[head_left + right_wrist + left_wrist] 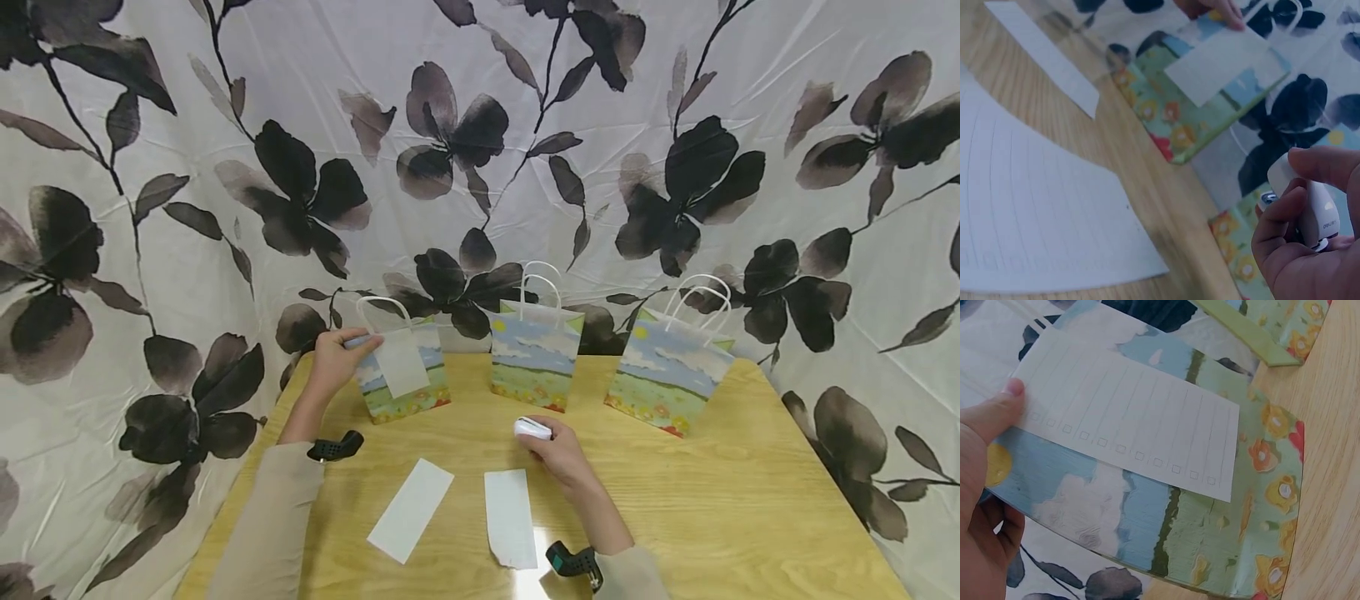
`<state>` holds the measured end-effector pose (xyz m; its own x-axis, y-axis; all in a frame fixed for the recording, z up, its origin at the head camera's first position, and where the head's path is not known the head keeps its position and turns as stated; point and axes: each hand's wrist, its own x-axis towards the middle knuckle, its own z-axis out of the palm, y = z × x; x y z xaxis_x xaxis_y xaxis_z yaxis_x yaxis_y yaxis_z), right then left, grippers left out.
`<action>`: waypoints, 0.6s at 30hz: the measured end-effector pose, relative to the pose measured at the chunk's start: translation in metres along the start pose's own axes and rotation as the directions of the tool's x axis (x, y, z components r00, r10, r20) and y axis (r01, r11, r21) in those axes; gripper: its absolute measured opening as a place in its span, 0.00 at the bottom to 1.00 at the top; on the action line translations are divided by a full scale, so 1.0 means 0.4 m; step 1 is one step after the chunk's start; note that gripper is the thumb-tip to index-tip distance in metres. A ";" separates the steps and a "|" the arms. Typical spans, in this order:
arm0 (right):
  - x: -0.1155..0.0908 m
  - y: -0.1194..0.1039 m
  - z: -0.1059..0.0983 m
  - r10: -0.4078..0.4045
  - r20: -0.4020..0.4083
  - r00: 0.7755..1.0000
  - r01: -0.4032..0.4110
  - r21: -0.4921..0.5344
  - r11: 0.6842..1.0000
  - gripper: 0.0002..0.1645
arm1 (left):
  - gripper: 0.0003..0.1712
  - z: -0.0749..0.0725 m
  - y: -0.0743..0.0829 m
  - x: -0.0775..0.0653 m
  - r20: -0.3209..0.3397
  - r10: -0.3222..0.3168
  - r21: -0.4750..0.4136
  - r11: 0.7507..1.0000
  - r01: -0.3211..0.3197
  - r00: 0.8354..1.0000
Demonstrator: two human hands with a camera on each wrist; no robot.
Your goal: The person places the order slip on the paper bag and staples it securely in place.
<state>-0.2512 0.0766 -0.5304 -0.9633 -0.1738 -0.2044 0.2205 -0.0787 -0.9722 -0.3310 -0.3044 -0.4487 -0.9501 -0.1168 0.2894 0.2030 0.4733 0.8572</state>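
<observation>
At the far left of the worktop [712,517], we have a slip of paper [403,367] lying against the front of the left bag [437,382], its long axis running down the bag from near the handle [384,299] and leaning a little to the right. Our left hand [333,358] is the nearer one: its thumb presses the slip's top corner, other fingers reach behind, and together they pinch paper and bag. Our right hand [558,454] has its fingers curled round a white stapler [533,428], which we see well apart from the slip, to the right and nearer to us, with its exposed end towards the left.

We judge that the next move turns on this gap: from the stapler, the slip's pinched top edge is left and far, with the middle bag [536,358] close to that line and liable to be brushed. To the right stands another bag [663,379]. Near us, two loose slips [410,510] lie flat on the worktop, left of the right hand.
</observation>
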 end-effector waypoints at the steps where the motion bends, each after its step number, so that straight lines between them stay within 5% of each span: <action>1: 0.003 -0.003 0.007 -0.009 0.012 1.000 0.009 0.002 1.000 0.28 | 0.29 0.001 0.002 0.003 -0.001 0.006 -0.001 1.000 -0.006 1.000; 18: 0.077 -0.109 0.168 -0.041 0.090 0.995 0.051 -0.110 0.993 0.31 | 0.31 -0.002 0.004 0.000 0.023 0.002 0.026 1.000 -0.002 1.000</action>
<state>-0.2801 0.0089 -0.4867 -0.9540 -0.2578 -0.1531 0.1528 0.0213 -0.9880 -0.3305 -0.3044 -0.4470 -0.9549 -0.0957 0.2811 0.1991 0.4961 0.8451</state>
